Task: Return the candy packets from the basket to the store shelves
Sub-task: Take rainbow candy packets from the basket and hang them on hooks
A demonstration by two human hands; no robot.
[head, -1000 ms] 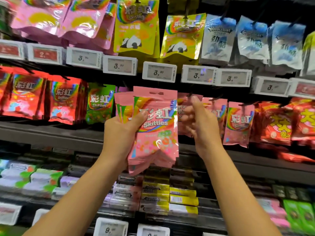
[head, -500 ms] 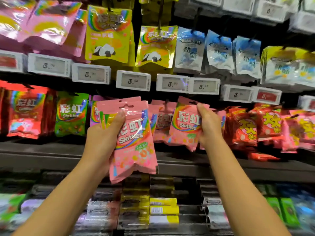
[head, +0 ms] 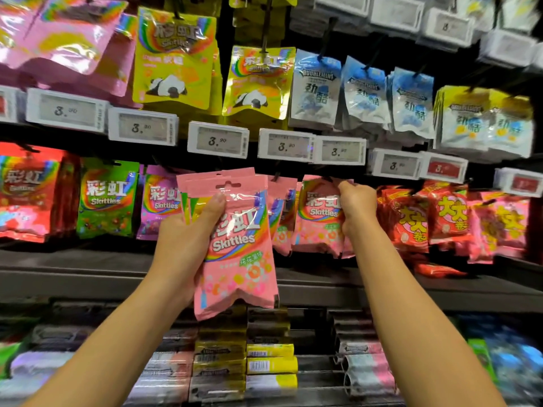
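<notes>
My left hand (head: 188, 245) grips a stack of pink Skittles packets (head: 241, 259) in front of the middle shelf, thumb across the front packet. My right hand (head: 357, 204) pinches the top right corner of another pink Skittles packet (head: 318, 221), which hangs among the same pink packets under the row of price tags. The hook behind that packet is hidden. No basket is in view.
Purple (head: 164, 201), green (head: 107, 198) and red (head: 26, 192) Skittles packets hang to the left, red candy bags (head: 423, 218) to the right. Yellow panda packets (head: 176, 57) and blue mint bags (head: 364, 89) hang above. Gum boxes (head: 270, 365) fill the lower shelf.
My right hand carried one pink packet from the stack up and to the right, to the hanging row. My left hand stays raised with the stack. The view shifted right.
</notes>
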